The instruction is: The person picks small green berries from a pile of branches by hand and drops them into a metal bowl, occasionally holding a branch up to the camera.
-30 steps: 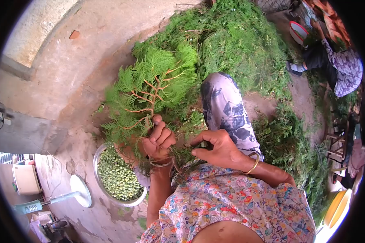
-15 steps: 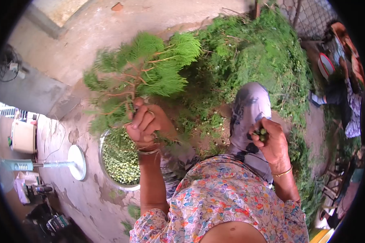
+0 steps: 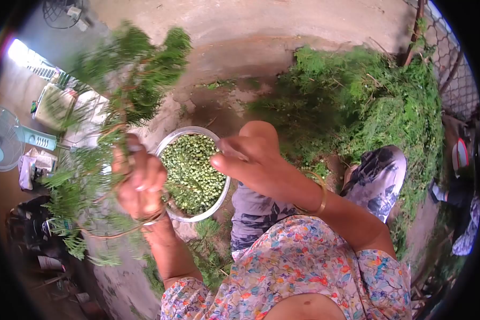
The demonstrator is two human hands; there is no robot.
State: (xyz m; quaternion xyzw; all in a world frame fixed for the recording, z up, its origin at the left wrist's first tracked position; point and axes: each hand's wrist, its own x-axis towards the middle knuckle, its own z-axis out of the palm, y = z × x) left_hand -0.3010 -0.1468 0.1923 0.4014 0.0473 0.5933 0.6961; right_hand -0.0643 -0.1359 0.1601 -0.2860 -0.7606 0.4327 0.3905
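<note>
My left hand [image 3: 138, 178] is closed around the stem of a leafy evergreen branch [image 3: 144, 80], whose feathery sprays stick out above and to the left, blurred by motion. Just right of it stands a round metal basin [image 3: 225, 194] holding a heap of small green seed cones [image 3: 194, 165]. My right hand [image 3: 250, 157] reaches over the basin's right rim, its back toward me. The thumb points left over the cones, while the other fingers are partly hidden and blurred. Whether anything is in that hand does not show.
A large pile of cut green branches [image 3: 378, 101] lies at the right, beside a wire fence [image 3: 442, 69]. Loose sprigs [image 3: 213, 256] are on the ground near my legs. A standing fan [image 3: 8, 138] is at the far left. Another person's leg [image 3: 456, 197] shows at the right edge.
My right hand, which had green cones in its fingers, has swung left over the basin. My left hand has moved left and down with the branch, and the view has turned left.
</note>
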